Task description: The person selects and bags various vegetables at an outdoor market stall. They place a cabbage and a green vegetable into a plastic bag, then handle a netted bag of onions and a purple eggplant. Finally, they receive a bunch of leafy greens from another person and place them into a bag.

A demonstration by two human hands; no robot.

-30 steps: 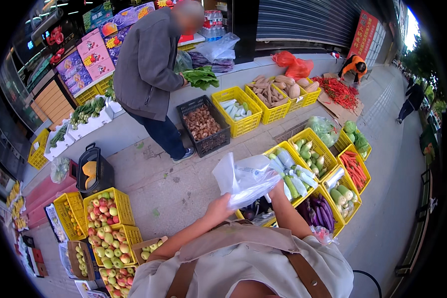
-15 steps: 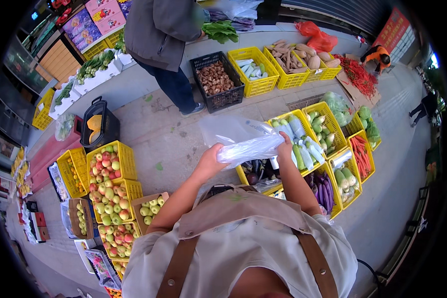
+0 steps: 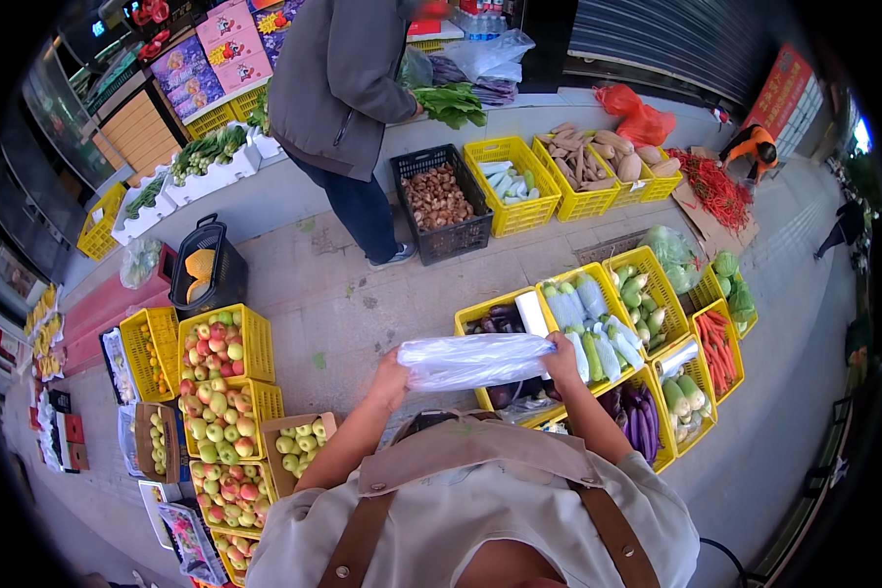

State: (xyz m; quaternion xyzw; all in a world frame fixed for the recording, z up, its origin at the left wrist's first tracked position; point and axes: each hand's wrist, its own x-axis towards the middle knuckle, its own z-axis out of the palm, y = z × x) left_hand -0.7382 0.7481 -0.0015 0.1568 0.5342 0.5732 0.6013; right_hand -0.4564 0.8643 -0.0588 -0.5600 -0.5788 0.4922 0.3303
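A clear plastic bag (image 3: 475, 362), gathered into a long flat bundle, stretches between my two hands in front of my apron. My left hand (image 3: 389, 378) is closed around its left end. Its right end is gripped by my right hand (image 3: 561, 361), which hangs over the near edge of the crate of eggplants (image 3: 505, 395). Just beyond my right hand stands a yellow crate of green squash and wrapped vegetables (image 3: 591, 331). A crate of long purple eggplants (image 3: 637, 416) lies beside my right forearm.
Yellow crates of apples (image 3: 216, 407) stand at left, with a black basket (image 3: 211, 263) behind them. A person in a grey jacket (image 3: 328, 88) holds leafy greens (image 3: 451, 104) near a black crate of brown bulbs (image 3: 439, 201). Carrots (image 3: 717, 348) sit at right; a person in orange (image 3: 752, 147) bends over red chillies (image 3: 715, 191).
The loose sheet of the bag that billowed away from me is now gathered into the bundle between my hands. My hands have come slightly nearer to my body, and the left has moved leftward.
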